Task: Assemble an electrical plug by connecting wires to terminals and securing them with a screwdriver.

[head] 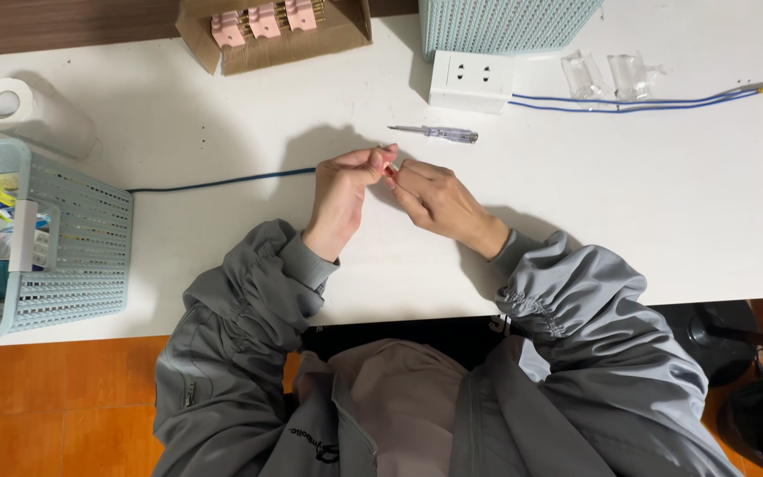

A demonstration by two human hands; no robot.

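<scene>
My left hand (343, 193) pinches the end of a dark blue cable (222, 182) that runs left across the white table (664, 203). My right hand (439, 201) meets it fingertip to fingertip and pinches a small reddish piece (389, 170) at the cable's end; I cannot tell what the piece is. A tester screwdriver with a clear handle (439, 133) lies just beyond my fingers, untouched. Both arms are in grey jacket sleeves.
A white wall socket (472, 80) with blue wires (629, 104) sits at the back, beside a pale blue basket (505, 22) and small clear bags (611, 75). A cardboard box of pink parts (267, 31), a paper roll (33, 110) and a second basket (72, 238) stand left.
</scene>
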